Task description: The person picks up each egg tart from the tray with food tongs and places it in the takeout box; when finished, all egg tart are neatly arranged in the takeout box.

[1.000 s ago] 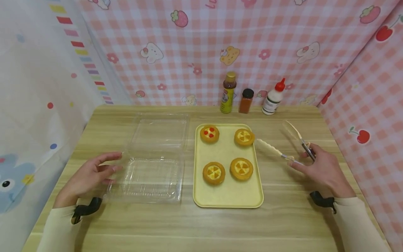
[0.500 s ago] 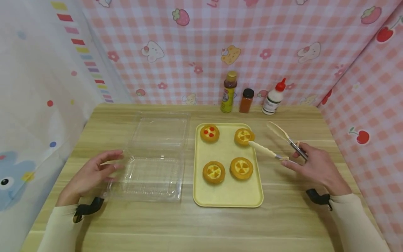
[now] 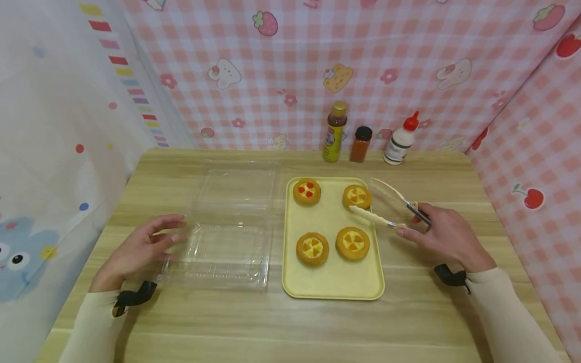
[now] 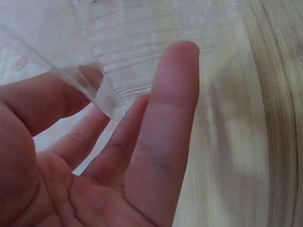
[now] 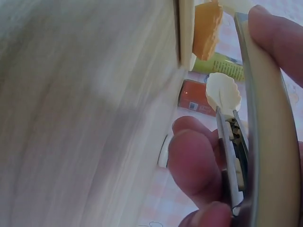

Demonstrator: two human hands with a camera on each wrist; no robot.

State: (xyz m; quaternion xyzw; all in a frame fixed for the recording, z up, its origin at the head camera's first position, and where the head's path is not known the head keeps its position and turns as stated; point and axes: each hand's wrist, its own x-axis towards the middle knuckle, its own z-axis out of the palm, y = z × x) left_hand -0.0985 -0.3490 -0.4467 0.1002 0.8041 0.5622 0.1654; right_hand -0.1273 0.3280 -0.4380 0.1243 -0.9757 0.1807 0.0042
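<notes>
My right hand (image 3: 447, 237) grips metal tongs with cream tips (image 3: 369, 216), thumb on one arm and fingers on the other. The tongs' arms stand apart around the far right tart (image 3: 357, 195), one tip near its front edge and the other beyond its right side. Round golden tarts lie on a yellow tray (image 3: 333, 285); the far left tart (image 3: 307, 192) bears red pieces, the others orange wedges. My left hand (image 3: 140, 249) is at the left edge of an opened clear plastic box (image 3: 227, 252), fingers loosely bent around its corner (image 4: 118, 101); firm contact is unclear.
Along the table's back edge stand a yellow-labelled bottle (image 3: 335, 132), an orange jar with a black lid (image 3: 361, 144) and a white bottle with a red nozzle (image 3: 401, 139). Behind them hangs a pink checked cloth (image 3: 290, 60). The box's lid (image 3: 238, 186) lies folded back.
My right hand has carried the tongs left, from beside the tray to around the far right tart. Their tips stand somewhat closer together. My left hand stays at the box, and the head view has shifted slightly.
</notes>
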